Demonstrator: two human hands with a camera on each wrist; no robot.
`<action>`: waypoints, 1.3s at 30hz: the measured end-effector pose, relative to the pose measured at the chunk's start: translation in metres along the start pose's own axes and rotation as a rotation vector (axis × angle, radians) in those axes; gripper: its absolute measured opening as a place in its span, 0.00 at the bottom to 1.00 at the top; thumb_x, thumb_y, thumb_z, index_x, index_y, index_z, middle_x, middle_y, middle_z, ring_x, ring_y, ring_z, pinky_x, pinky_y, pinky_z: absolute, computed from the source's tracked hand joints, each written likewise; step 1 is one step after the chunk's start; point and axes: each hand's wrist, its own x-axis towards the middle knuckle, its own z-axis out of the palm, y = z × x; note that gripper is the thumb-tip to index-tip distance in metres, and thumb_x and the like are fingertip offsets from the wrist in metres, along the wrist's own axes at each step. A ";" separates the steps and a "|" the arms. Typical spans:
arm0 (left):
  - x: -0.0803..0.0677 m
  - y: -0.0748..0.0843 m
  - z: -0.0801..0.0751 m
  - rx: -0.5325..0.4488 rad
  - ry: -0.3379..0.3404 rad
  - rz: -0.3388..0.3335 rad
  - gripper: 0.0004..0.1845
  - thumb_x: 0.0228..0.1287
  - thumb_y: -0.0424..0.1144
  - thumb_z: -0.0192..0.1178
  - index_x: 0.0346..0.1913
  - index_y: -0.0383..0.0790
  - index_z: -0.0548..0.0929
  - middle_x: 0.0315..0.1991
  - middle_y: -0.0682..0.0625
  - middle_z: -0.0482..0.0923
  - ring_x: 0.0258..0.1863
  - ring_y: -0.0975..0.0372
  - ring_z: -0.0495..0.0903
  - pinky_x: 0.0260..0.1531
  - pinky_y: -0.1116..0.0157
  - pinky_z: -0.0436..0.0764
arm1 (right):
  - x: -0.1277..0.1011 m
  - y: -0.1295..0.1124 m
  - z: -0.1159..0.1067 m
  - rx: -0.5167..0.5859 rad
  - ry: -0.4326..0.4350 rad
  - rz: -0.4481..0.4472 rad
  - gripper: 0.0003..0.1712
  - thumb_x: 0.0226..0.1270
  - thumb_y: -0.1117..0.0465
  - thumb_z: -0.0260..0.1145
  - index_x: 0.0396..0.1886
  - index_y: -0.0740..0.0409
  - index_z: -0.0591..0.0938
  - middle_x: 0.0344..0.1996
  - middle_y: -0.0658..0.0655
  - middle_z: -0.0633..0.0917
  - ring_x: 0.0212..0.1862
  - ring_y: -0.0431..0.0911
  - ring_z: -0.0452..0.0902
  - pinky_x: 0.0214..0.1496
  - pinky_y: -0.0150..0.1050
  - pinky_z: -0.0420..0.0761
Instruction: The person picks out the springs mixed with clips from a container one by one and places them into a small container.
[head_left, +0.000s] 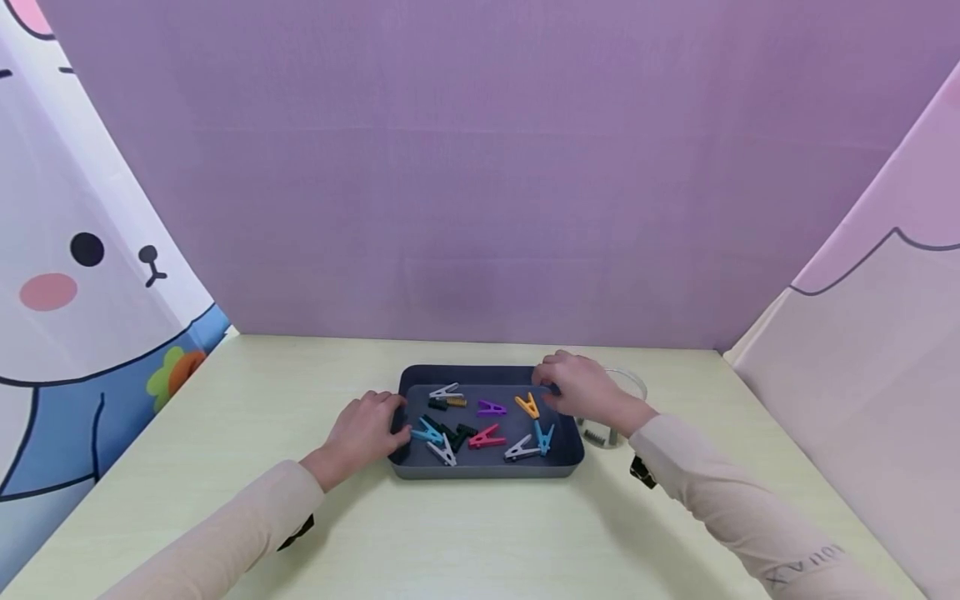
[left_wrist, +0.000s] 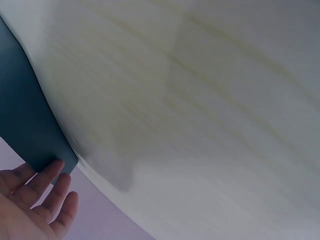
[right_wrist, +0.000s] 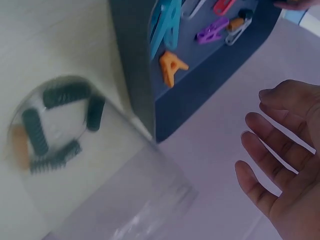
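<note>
A dark grey tray (head_left: 487, 469) sits mid-table and holds several coloured clothespins, among them an orange one (head_left: 528, 405), a purple one (head_left: 491, 408) and a pink one (head_left: 487, 437). My left hand (head_left: 375, 421) rests against the tray's left rim. In the left wrist view its fingers (left_wrist: 52, 175) are straight and touch the tray wall (left_wrist: 25, 120). My right hand (head_left: 573, 390) hovers over the tray's far right corner. The right wrist view shows this right hand (right_wrist: 285, 165) with relaxed, spread fingers and nothing in it. The orange clothespin (right_wrist: 171, 65) lies close by.
A clear plastic cup (head_left: 626, 408) stands just right of the tray, partly behind my right hand. Inside the cup (right_wrist: 75, 165) lie several dark springs (right_wrist: 65, 94). Purple curtain walls close off the back and right, and a cartoon curtain hangs on the left.
</note>
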 end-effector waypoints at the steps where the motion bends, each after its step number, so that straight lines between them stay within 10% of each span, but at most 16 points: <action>1: 0.000 0.000 0.000 0.003 -0.004 -0.001 0.22 0.51 0.50 0.63 0.45 0.39 0.80 0.42 0.45 0.81 0.39 0.54 0.78 0.37 0.56 0.78 | 0.002 -0.002 0.002 0.001 -0.002 -0.008 0.11 0.51 0.62 0.68 0.38 0.52 0.83 0.35 0.50 0.83 0.38 0.44 0.76 0.37 0.40 0.78; 39: -0.001 0.000 -0.001 0.012 -0.012 -0.006 0.23 0.51 0.52 0.62 0.46 0.40 0.80 0.44 0.45 0.81 0.41 0.53 0.77 0.39 0.55 0.78 | 0.057 -0.058 0.062 0.013 -0.209 -0.181 0.12 0.57 0.54 0.66 0.41 0.49 0.82 0.37 0.47 0.83 0.39 0.39 0.74 0.37 0.32 0.76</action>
